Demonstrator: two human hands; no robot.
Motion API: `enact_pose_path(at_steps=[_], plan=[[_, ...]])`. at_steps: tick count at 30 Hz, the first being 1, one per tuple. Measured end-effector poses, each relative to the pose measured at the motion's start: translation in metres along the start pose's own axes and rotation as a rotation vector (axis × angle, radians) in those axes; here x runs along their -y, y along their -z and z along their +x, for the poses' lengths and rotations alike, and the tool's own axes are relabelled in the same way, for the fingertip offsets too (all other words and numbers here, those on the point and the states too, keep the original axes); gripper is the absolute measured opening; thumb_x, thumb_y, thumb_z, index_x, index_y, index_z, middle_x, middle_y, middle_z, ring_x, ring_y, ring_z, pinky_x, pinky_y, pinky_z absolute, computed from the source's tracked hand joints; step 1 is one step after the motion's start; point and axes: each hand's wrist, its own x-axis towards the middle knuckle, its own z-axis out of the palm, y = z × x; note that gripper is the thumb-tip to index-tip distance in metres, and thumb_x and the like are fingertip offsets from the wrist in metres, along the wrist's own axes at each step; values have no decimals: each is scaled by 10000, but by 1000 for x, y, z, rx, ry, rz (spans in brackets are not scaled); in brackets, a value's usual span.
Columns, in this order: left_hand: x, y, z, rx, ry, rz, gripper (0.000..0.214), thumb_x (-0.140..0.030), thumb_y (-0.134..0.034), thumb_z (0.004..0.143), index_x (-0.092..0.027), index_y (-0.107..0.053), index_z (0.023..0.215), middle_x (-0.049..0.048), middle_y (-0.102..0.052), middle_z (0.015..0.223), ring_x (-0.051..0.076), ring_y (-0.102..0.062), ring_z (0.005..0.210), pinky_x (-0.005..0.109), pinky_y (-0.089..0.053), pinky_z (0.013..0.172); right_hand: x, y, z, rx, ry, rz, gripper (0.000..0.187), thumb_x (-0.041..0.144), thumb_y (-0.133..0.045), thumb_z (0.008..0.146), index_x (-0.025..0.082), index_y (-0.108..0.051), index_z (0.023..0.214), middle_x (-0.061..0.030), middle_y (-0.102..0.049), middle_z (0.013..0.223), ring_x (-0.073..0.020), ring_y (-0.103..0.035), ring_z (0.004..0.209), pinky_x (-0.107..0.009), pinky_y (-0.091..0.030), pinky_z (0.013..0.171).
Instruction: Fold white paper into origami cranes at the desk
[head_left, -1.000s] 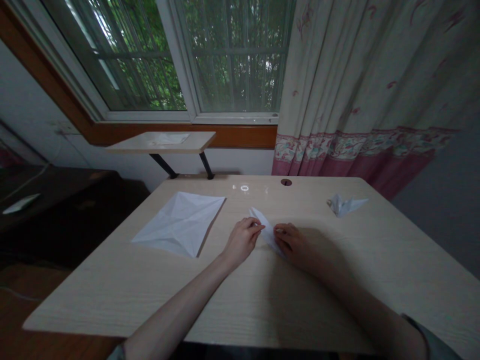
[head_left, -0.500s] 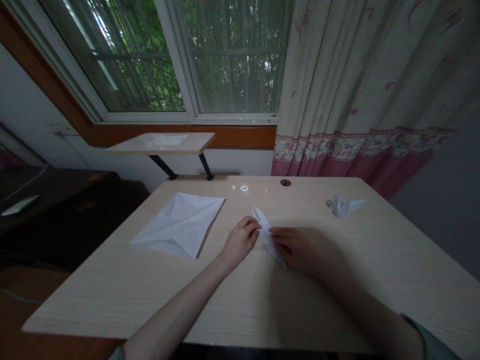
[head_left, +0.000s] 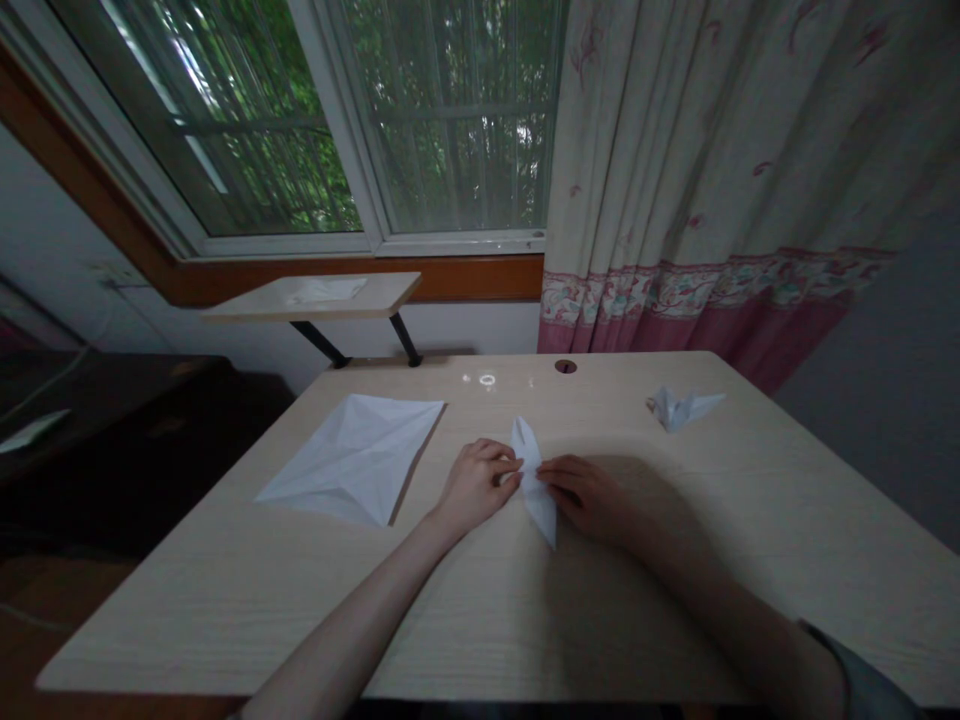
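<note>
A narrow folded white paper piece (head_left: 534,480), pointed at both ends, lies on the light wooden desk (head_left: 480,600) in front of me. My left hand (head_left: 474,484) has its fingers curled, pinching the piece's left edge. My right hand (head_left: 587,494) presses its fingertips on the right edge, fingers closed together. The piece stands nearly upright in the picture, its lower tip toward me.
A creased, unfolded white paper sheet (head_left: 352,458) lies on the desk at the left. A small folded paper figure (head_left: 679,407) rests at the far right. A cable hole (head_left: 565,366) sits by the desk's back edge. Behind are a small shelf (head_left: 315,295), a window and a curtain (head_left: 712,170).
The folded piece has turned from a slanted lie to nearly upright between my hands, its lower tip now showing. Both hands stayed on it and shifted slightly.
</note>
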Motion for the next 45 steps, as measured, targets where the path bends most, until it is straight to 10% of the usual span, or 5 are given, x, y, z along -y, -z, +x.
enact_pose_path(at_steps=[27,45], plan=[[-8,3,-2,151,-84,-217,405,-105,-594,764,-174,-592,1163,111,-650,1194,261,-591,1154,416,-486,1037,-18,-8,-6,-88,-12,-55,373,180,-505,938,237,-647,1278,-97,-687,1270,-253,-593,1239,-530,-480,1071],[-3,-6,-3,149,-30,-181,106,-183,-562,966,-205,-655,1011,48,-719,1118,200,-662,1069,321,-519,978,-19,-14,-3,-195,-29,22,242,145,-538,910,272,-663,1074,-60,-730,1058,-262,-687,1016,-452,-569,936]])
